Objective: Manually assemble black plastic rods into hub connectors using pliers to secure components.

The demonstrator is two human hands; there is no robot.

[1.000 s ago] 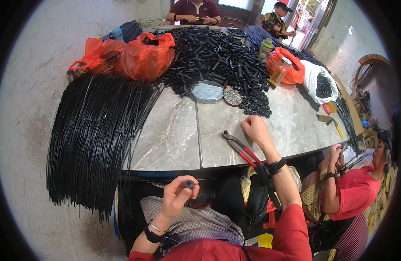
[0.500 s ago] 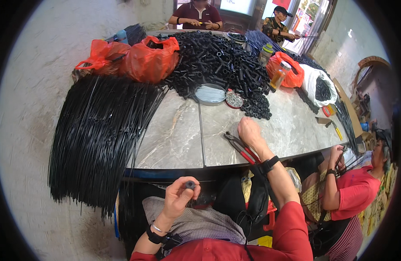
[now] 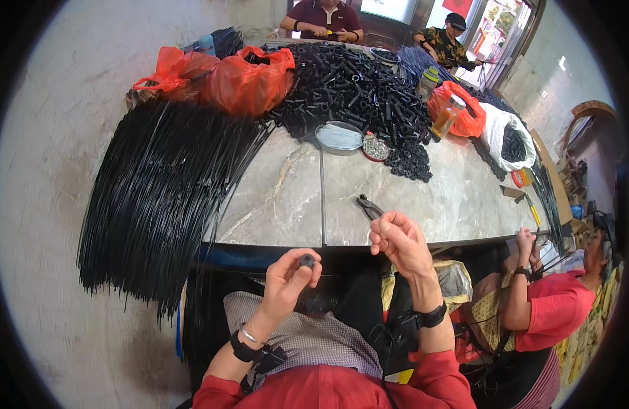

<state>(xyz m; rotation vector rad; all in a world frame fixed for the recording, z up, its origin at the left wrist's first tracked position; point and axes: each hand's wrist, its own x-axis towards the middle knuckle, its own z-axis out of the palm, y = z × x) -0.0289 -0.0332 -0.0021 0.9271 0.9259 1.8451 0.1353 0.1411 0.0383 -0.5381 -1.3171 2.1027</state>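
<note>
In front of my lap, my left hand [image 3: 288, 283] grips a short black tube [image 3: 307, 260], its round open end facing up between thumb and fingers. My right hand [image 3: 404, 247] is raised by the table's near edge, thumb and fingertips pinched together. Whatever may be between those fingertips is too small to make out. Just beyond it on the tabletop lies a pair of pliers [image 3: 370, 206], its handles hidden behind the hand. A round dish of thin pale strips [image 3: 339, 138] and a small red-rimmed dish of tiny metal pieces [image 3: 375, 148] sit farther off.
A heap of black tubes [image 3: 355, 88] covers the table's middle. Long black rods [image 3: 157, 198] overhang its left side. Red bags [image 3: 249, 82], a white sack [image 3: 504, 140] and a hammer [image 3: 532, 210] stand or lie around. Co-workers [image 3: 560, 293] are at the right and far side.
My right hand has come back from beside the small black rings toward me, its fingers now pinched. My left hand has risen slightly, still holding the black tube.
</note>
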